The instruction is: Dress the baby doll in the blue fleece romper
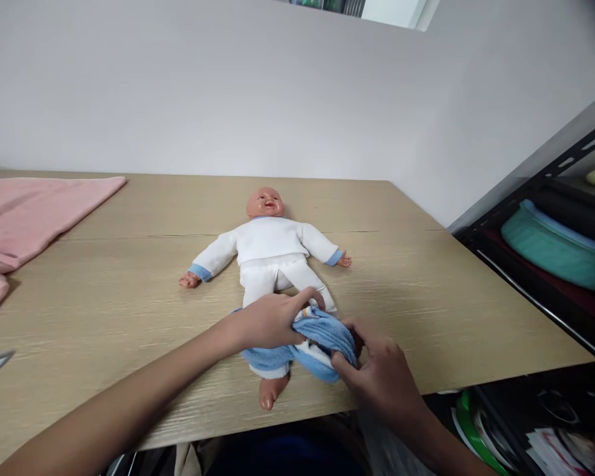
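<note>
A baby doll [266, 201] lies on its back on the wooden table, head away from me and arms spread. It wears a white long-sleeved top [270, 238] with blue cuffs. White cloth covers its upper legs. Blue and white pants [330, 334] are bunched around its lower legs, and one bare foot [272, 391] sticks out at the left. My left hand [276, 320] grips the bunched pants from the left, thumb and fingers around the cloth. My right hand [377, 363] pinches the pants' right end. The doll's other foot is hidden by my right hand and the cloth.
Pink cloth [39, 215] lies at the table's left. The wooden table [426, 291] runs back to a pale wall. On the right, a black shelf holds a teal fabric item [558, 248]. Below the table's right edge are papers and a green round object [469, 423].
</note>
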`<state>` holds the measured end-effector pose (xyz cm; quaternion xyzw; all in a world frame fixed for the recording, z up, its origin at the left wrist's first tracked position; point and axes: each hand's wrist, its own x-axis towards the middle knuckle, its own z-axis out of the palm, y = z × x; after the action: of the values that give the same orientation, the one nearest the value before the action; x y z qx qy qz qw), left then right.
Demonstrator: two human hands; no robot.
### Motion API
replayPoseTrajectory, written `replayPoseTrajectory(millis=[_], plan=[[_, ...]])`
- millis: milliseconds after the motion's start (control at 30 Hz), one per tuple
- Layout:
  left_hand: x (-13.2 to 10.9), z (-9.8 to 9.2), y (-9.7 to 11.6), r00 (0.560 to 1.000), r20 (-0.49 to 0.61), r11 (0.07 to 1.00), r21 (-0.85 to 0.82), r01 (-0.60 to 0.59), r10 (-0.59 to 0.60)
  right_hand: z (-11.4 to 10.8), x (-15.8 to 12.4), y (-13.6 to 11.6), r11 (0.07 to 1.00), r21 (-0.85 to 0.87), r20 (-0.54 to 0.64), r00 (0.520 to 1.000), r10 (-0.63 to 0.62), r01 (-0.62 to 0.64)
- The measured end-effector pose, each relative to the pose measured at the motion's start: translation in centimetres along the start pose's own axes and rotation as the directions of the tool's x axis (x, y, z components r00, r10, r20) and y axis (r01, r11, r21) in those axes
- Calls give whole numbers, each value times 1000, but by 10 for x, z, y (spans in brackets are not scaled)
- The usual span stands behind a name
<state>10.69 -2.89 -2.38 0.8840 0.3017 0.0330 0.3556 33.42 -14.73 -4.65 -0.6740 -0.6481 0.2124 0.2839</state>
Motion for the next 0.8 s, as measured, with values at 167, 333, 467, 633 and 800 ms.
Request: replayPoseTrajectory(millis=[167,333,467,633,800], plan=[[3,11,0,998,-56,997,63,40,-37,14,-14,18,996,-62,-135,988,-75,67],[7,16,-2,995,-103,1000,19,4,-2,24,-23,29,995,76,-145,988,-54,66],[8,17,-6,992,-129,998,-60,-20,12,33,-28,32,977,186,-198,978,-62,99],[7,18,-12,991,-134,973,-225,-46,16,45,-34,29,916,372,-247,967,-61,153],[7,14,-10,987,-148,885,-448,-123,62,47,-30,28,778,614,-221,975,9,132]])
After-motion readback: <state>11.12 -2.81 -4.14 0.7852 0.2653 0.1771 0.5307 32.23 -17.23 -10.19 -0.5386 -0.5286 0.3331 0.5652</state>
